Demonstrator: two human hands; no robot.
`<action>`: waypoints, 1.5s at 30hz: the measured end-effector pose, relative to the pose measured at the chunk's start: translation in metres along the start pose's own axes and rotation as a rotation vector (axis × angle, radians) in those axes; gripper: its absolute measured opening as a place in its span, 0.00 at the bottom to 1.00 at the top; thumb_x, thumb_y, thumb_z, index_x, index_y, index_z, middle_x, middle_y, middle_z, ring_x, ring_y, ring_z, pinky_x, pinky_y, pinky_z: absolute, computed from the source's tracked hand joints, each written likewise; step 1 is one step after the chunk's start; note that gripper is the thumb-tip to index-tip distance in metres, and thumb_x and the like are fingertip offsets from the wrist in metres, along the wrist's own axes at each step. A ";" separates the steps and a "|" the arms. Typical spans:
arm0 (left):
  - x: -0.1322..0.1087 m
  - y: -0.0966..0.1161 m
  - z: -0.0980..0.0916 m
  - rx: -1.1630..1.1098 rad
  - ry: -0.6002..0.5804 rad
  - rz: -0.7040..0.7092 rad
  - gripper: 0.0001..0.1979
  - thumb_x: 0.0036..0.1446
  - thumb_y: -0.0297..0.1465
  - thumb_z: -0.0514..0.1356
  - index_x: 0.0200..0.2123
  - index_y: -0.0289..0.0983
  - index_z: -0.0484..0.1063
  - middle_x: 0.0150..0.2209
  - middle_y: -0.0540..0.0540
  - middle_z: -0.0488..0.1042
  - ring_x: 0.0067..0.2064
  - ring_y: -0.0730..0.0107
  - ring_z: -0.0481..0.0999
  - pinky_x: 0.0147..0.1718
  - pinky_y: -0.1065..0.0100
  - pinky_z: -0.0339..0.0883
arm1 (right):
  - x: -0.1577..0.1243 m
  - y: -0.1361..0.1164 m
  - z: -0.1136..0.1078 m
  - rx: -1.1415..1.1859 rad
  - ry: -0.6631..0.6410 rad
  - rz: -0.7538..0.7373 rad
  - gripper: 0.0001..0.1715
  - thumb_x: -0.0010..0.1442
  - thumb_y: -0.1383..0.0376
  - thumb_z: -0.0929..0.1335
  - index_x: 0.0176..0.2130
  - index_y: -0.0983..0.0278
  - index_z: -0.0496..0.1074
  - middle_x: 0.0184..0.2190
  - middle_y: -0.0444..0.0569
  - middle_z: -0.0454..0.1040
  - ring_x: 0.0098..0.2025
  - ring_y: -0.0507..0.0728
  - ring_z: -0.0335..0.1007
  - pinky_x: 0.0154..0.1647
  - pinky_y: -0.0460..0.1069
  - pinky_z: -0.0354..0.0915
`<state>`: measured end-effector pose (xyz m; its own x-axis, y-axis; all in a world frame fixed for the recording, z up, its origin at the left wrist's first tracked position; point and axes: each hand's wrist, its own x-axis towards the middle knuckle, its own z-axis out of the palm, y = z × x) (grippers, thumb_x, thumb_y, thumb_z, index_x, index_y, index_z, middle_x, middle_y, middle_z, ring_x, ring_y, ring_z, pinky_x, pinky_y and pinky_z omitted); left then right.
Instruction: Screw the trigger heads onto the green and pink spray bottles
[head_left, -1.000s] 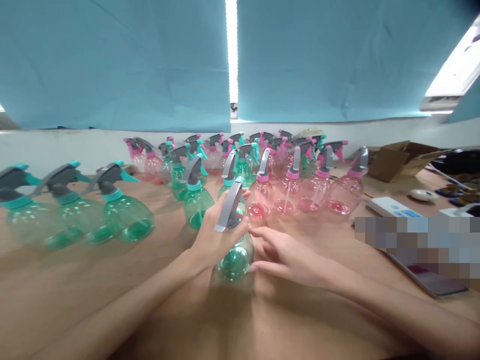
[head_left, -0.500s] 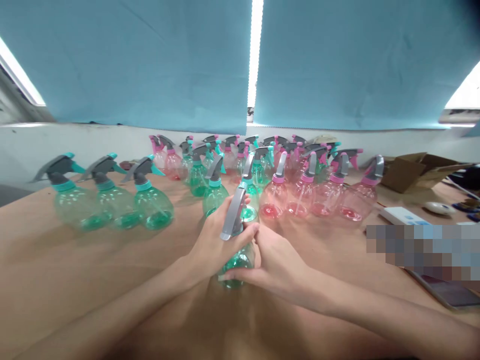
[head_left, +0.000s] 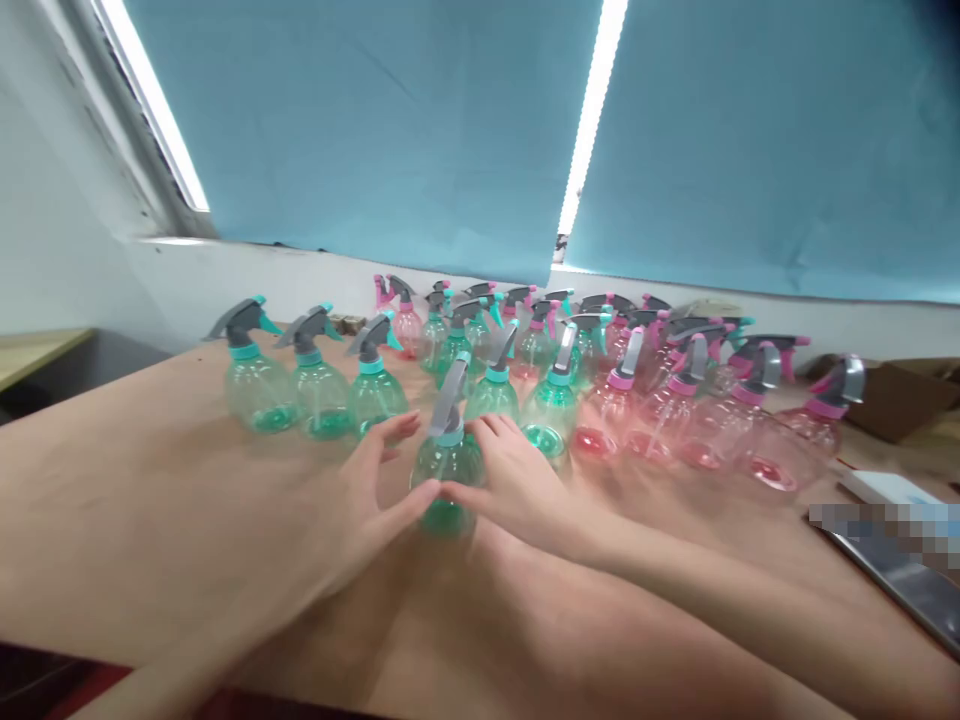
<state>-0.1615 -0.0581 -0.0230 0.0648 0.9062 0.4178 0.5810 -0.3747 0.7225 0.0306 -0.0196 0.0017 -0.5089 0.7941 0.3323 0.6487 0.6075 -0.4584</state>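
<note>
A green spray bottle with a grey and turquoise trigger head stands upright in front of me. My right hand grips its right side, thumb across the front and fingers partly hidden behind it. On the other side, my left hand is open, fingers spread apart from the bottle and only the thumb tip at its front. Just behind stand two more green spray bottles, side by side. Pink spray bottles continue that row to the right.
Several green spray bottles stand at the left of the wooden table. Behind the front row is a cluster of pink and green ones. A cardboard box and a dark flat device lie at the right. Blue blinds hang behind.
My left hand has come off the bottle's neck and opened to the left. The right hand has moved up the bottle's side. The view has swung left and tilted.
</note>
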 end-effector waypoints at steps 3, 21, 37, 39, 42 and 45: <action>-0.009 -0.024 -0.011 -0.019 0.093 -0.146 0.25 0.59 0.41 0.61 0.57 0.42 0.60 0.59 0.40 0.67 0.62 0.48 0.66 0.58 0.49 0.65 | 0.026 0.000 0.009 -0.057 0.034 -0.018 0.28 0.58 0.50 0.71 0.51 0.64 0.67 0.47 0.57 0.72 0.54 0.67 0.65 0.52 0.62 0.64; -0.009 -0.026 -0.023 0.147 -0.110 -0.329 0.16 0.57 0.39 0.55 0.46 0.39 0.70 0.43 0.43 0.77 0.34 0.60 0.78 0.36 0.59 0.73 | 0.089 0.002 0.016 -0.205 -0.055 0.233 0.28 0.59 0.52 0.71 0.48 0.69 0.65 0.46 0.63 0.76 0.48 0.71 0.74 0.41 0.56 0.66; 0.016 -0.024 -0.006 0.132 -0.215 -0.201 0.12 0.60 0.37 0.55 0.45 0.41 0.70 0.38 0.47 0.77 0.37 0.62 0.78 0.37 0.62 0.70 | 0.044 0.019 0.000 -0.014 0.097 0.094 0.28 0.61 0.58 0.71 0.57 0.64 0.66 0.55 0.56 0.74 0.53 0.64 0.73 0.50 0.56 0.67; 0.022 -0.023 -0.001 0.137 -0.234 -0.187 0.13 0.61 0.38 0.55 0.45 0.41 0.71 0.36 0.48 0.78 0.35 0.62 0.77 0.36 0.63 0.69 | 0.029 0.032 -0.008 0.007 0.151 0.067 0.14 0.63 0.60 0.70 0.48 0.62 0.72 0.48 0.50 0.78 0.43 0.60 0.77 0.46 0.54 0.69; 0.033 -0.023 0.006 0.150 -0.240 -0.172 0.14 0.61 0.39 0.55 0.46 0.41 0.71 0.38 0.47 0.78 0.35 0.62 0.77 0.36 0.62 0.69 | 0.013 0.050 -0.018 -0.019 0.199 0.115 0.08 0.63 0.61 0.69 0.42 0.61 0.74 0.44 0.48 0.80 0.35 0.57 0.78 0.43 0.55 0.70; 0.042 -0.025 0.012 0.168 -0.232 -0.169 0.14 0.60 0.40 0.55 0.45 0.41 0.71 0.38 0.46 0.78 0.36 0.60 0.78 0.37 0.62 0.69 | 0.009 0.060 -0.023 -0.040 0.221 0.177 0.14 0.62 0.61 0.70 0.47 0.62 0.73 0.48 0.53 0.78 0.39 0.60 0.78 0.47 0.57 0.69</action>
<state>-0.1636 -0.0087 -0.0297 0.1280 0.9804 0.1497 0.7239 -0.1955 0.6616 0.0783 0.0247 -0.0037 -0.2531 0.8698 0.4236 0.7408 0.4559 -0.4934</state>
